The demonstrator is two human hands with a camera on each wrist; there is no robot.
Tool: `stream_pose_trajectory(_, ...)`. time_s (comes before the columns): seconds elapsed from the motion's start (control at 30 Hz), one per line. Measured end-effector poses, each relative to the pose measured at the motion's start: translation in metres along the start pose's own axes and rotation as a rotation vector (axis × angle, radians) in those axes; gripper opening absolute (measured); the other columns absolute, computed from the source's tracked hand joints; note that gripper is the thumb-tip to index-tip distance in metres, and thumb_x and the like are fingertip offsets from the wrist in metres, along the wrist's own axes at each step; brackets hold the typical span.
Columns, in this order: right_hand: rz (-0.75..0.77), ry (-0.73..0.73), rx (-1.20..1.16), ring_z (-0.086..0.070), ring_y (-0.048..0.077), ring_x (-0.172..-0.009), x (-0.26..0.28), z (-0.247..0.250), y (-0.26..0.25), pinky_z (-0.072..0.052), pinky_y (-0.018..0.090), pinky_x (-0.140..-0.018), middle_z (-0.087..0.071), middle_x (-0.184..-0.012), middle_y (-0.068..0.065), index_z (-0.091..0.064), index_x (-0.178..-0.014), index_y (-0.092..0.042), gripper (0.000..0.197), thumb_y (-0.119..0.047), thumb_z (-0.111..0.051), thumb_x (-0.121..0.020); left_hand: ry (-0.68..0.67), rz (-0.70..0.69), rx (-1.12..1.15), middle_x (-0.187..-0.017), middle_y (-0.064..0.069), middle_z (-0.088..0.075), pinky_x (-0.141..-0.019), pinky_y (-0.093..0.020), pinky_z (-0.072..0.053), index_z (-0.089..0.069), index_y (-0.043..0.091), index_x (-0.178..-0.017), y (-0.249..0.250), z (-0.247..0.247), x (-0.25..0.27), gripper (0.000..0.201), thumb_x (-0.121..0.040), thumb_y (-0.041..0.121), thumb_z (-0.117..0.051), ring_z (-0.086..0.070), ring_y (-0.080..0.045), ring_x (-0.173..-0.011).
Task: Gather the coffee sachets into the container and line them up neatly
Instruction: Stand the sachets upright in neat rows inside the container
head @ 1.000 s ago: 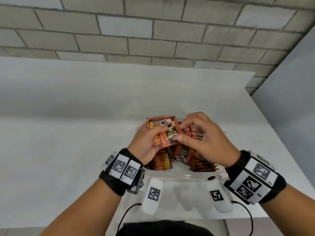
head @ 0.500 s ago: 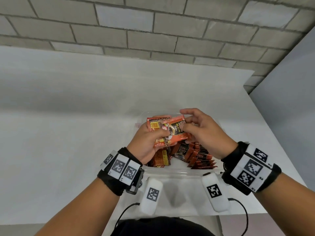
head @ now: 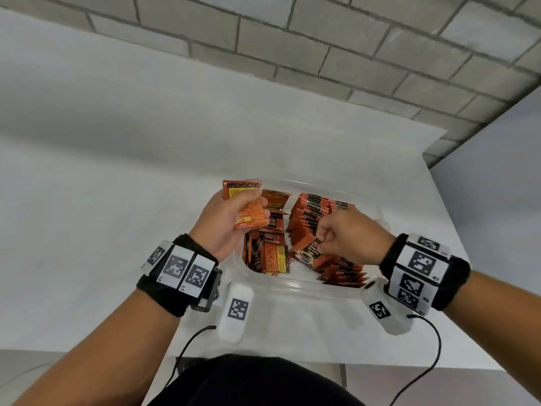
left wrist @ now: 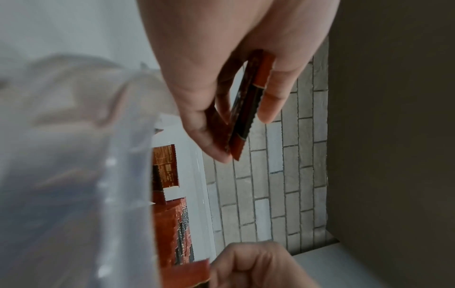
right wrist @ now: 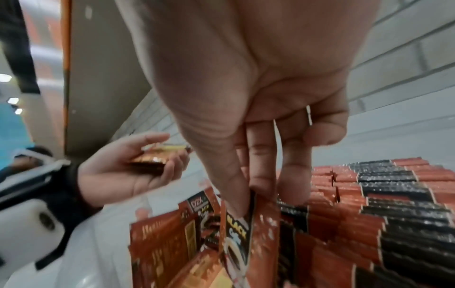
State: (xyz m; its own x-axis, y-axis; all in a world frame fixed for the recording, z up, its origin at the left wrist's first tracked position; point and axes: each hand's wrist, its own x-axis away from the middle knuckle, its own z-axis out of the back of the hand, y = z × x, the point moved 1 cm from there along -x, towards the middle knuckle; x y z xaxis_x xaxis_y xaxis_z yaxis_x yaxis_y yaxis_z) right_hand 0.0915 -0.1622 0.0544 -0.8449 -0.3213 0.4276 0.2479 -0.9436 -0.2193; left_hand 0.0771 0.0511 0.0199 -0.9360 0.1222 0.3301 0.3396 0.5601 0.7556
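Note:
A clear plastic container (head: pixel 295 288) sits on the white table, holding orange and black coffee sachets. A tidy upright row of sachets (head: pixel 313 212) fills its right side; looser sachets (head: pixel 268 253) lie at the left. My left hand (head: pixel 231 218) grips a small stack of sachets (head: pixel 247 209) above the container's left part, thumb on top (left wrist: pixel 246 105). My right hand (head: pixel 345 238) pinches one sachet (head: pixel 310 252) by its top edge at the near end of the row, thumb and forefinger closed on it (right wrist: pixel 242 230).
The container stands near the table's front edge (head: pixel 322 356). A grey brick wall (head: pixel 351 48) rises behind the table, and a plain grey panel (head: pixel 497 177) stands at the right. Cables hang from both wrist units (head: pixel 237 315).
Both hands held one stack together before. They have parted: the left keeps the stack up at the left, the right has dropped to the row with a single sachet. The head view moved closer.

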Motion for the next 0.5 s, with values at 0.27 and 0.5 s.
stream_pose_trajectory(0.27,0.001,-0.084,0.263,-0.059,0.016,-0.078,-0.013,-0.011,-0.011,-0.037,0.020,-0.055,-0.065,-0.084,-0.002,-0.065,-0.085,-0.015,0.003,-0.017,-0.063,-0.085,0.000,0.008,0.038,-0.083,-0.010,-0.067,-0.074,-0.033,-0.057,-0.055,0.006,-0.121,-0.001,0.002,0.001,0.031,-0.091,0.009,-0.055,-0.067,-0.020,-0.072)
stream_pose_trajectory(0.5,-0.012,-0.108,0.436,-0.050,0.019,-0.059,-0.016,-0.015,-0.016,-0.037,0.024,-0.047,-0.054,-0.067,0.003,-0.062,-0.079,-0.007,0.010,-0.013,-0.056,-0.084,-0.005,0.013,0.053,-0.083,-0.011,-0.067,-0.071,-0.032,-0.058,-0.055,0.006,-0.123,-0.001,0.003,0.000,0.031,-0.091,0.008,-0.055,-0.068,-0.019,-0.070)
